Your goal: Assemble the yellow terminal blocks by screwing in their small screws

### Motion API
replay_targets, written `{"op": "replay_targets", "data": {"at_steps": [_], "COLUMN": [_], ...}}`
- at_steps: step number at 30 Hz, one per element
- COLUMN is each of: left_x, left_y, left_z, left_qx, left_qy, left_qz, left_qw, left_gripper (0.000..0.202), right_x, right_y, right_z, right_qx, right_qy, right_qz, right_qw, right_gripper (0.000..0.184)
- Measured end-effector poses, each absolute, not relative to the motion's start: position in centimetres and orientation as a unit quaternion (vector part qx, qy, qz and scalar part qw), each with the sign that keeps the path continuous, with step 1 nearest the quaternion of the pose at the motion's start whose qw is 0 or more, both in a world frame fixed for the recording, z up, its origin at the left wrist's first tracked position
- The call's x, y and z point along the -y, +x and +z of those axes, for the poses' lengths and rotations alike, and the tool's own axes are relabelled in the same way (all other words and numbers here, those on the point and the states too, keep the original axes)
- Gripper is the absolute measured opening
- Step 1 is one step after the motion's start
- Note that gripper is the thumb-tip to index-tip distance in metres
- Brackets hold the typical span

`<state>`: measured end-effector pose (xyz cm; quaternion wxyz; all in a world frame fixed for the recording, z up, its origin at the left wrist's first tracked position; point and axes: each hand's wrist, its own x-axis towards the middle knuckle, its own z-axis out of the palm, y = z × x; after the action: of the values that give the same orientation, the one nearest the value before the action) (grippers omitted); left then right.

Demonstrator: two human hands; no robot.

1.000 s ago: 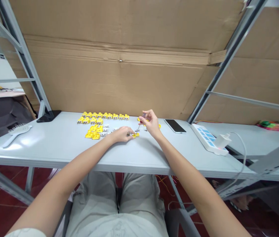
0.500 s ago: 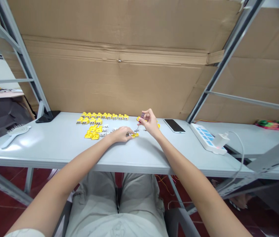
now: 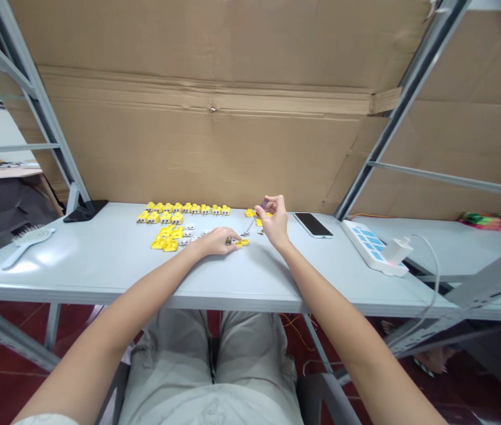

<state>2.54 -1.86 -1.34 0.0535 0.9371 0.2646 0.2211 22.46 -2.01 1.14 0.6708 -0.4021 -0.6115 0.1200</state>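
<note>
Screwdriver [image 3: 264, 204] farther right, more slanted

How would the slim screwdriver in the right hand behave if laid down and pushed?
The screwdriver is probably stiff: its thin shaft looks straight. It's likely light: the right hand pinches it. The glossy tabletop might let it slide.

A workshop — bench [image 3: 241, 280], yellow parts [image 3: 170, 245].
</note>
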Motion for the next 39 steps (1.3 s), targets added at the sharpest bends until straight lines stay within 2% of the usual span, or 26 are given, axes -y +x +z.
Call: {"op": "replay_targets", "data": {"at_steps": [15,33,39], "left_x": [1.84,1.98,2.02], "left_y": [2.49,2.47,2.43], "left_z": [-1.25,-1.18,-1.10], "left_qx": [-0.273,-0.268,-0.294], "left_qy": [0.934,0.933,0.919], "left_qz": [0.215,0.222,0.231], "left_qw": [0.078,0.090,0.128], "left_gripper": [0.028,0.026,0.029], "right_x": [1.44,1.20,1.49], "right_y": [22.73,22.91,23.12], "right_z": [0.29,0.15,0.78], "right_qx": [0.657,0.655,0.634], "right_qy": [-0.429,-0.424,-0.419], "right_qz": [0.104,0.110,0.112], "right_qw": [0.610,0.616,0.641], "right_gripper": [0.024,0.025,0.029]}}
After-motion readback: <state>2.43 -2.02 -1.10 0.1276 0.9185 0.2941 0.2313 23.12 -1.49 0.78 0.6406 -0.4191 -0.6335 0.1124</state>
